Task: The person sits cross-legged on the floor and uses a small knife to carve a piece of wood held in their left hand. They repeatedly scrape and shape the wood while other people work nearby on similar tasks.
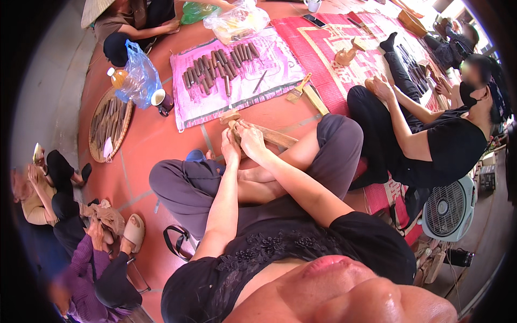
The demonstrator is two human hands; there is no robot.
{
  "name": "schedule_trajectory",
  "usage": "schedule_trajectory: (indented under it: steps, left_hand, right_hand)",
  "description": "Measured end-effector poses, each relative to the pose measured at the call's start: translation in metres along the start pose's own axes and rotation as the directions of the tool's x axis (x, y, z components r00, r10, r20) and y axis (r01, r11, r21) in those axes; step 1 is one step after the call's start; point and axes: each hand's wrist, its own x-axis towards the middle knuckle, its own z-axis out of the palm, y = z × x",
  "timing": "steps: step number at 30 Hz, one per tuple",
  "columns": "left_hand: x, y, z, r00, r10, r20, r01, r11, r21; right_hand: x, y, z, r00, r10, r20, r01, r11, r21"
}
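I sit cross-legged, both hands close together in front of my shins. My left hand (231, 149) is closed around the lower part of a small carved wooden piece (230, 116). My right hand (251, 139) presses against the same piece from the right, fingers curled; any tool inside them is too small to make out. The carving's pale, rounded top shows beyond my fingers. A wooden bar (276, 138) slants away to the right beside my right hand. Past the carving, a pink cloth (186, 110) bears several rows of dark-handled carving tools (207, 70).
A brush (298, 90) lies right of the cloth. At left are a woven tray (96, 152) of tools, a cup (163, 102) and a blue plastic bag (141, 75). A co-worker in black (447, 142) sits close at right, near a fan (447, 210). Other people sit at left and far.
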Motion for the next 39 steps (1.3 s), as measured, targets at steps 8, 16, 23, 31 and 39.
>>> schedule_trajectory:
  steps: [8,16,23,31,39]
  left_hand:
    - [0.001,-0.004,0.001,0.998,-0.058,0.012,0.058,0.998,-0.017]
    - [0.001,-0.007,-0.004,0.997,-0.06,0.038,0.061,0.998,-0.019]
    - [0.002,-0.009,0.002,0.996,-0.08,0.048,0.081,0.997,-0.008]
    - [0.003,-0.016,0.001,0.999,-0.045,0.031,0.045,0.999,-0.001]
    - [-0.002,0.003,0.0,0.995,-0.088,0.04,0.09,0.994,-0.062]
  right_hand:
    - [-0.044,-0.007,-0.005,0.999,-0.013,0.038,0.014,1.0,-0.016]
    - [-0.001,-0.015,-0.017,0.981,0.121,0.154,-0.132,0.989,0.067]
    - [-0.042,-0.01,-0.008,0.999,0.019,0.031,-0.02,0.999,0.032]
    - [-0.02,-0.014,-0.005,0.99,0.087,0.108,-0.085,0.996,-0.022]
    - [-0.02,-0.003,0.0,0.999,0.018,0.044,-0.02,0.999,0.032]
